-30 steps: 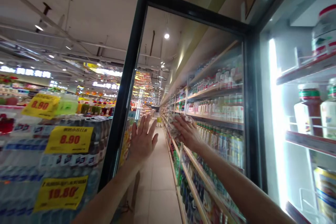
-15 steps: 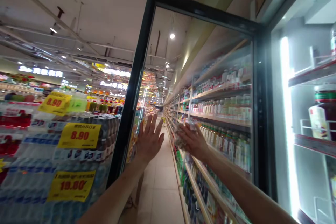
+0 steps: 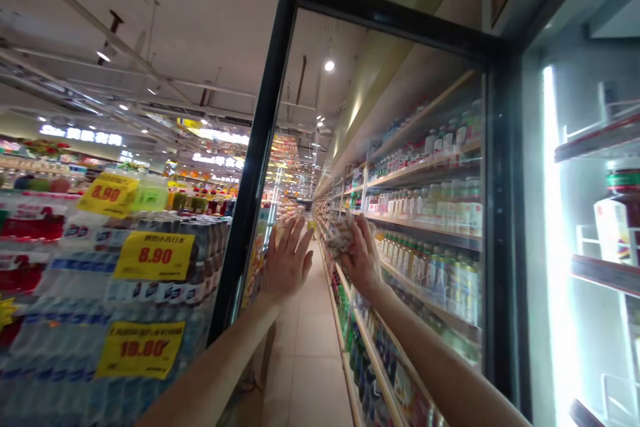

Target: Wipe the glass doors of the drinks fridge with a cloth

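Observation:
A tall glass fridge door with a black frame (image 3: pixel 260 147) stands swung open in front of me. My left hand (image 3: pixel 287 260) lies flat on the glass near the frame's left side, fingers spread. My right hand (image 3: pixel 363 257) presses a crumpled pale cloth (image 3: pixel 340 235) against the glass a little to the right of the left hand. Through the pane I see a long aisle of drink shelves.
The lit fridge interior (image 3: pixel 595 227) with shelves of bottles is on my right. Stacked packs of bottled water with yellow price signs (image 3: pixel 153 255) stand on the left. A tiled aisle floor (image 3: pixel 305 353) runs ahead beyond the door.
The right hand with the cloth has slid a little up and left on the glass, closer to the left hand. My view has shifted slightly left.

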Available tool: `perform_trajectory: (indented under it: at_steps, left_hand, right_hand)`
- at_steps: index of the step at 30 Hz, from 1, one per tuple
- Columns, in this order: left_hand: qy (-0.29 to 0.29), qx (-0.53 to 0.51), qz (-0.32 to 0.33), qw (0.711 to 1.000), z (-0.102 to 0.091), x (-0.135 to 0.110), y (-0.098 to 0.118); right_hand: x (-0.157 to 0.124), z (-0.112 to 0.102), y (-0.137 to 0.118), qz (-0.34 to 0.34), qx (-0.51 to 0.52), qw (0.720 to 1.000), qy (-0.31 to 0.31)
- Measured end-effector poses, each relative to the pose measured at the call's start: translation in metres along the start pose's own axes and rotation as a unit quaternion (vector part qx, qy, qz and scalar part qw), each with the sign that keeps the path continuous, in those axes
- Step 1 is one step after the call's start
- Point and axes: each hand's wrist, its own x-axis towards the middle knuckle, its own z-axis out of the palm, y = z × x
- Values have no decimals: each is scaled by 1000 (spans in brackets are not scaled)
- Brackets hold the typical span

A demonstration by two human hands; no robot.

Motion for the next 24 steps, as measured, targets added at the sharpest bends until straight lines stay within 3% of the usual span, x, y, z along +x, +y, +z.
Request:
perform_trajectory:
  at_steps: [3,6,12,18,21,24]
  left_hand:
    - [21,-88,32,995,-2,5,3]
    - [39,-179,42,982,0,18,20]
    - [0,-111,41,993,10,39,56]
    - [46,-70,-7,996,4,61,47]
    - [69,-81,39,994,5,69,50]
    - [32,-93,83,992,9,65,63]
  right_hand:
    - [10,10,-8,13,37,999,9]
    - [15,9,-7,-4,62,998,-3]
    - [4,-19,21,-92,0,993,-70]
    - [1,-42,46,75,-154,985,-8]
    - [3,-39,41,120,-186,975,-4]
    - [3,-39,39,116,-197,973,-39]
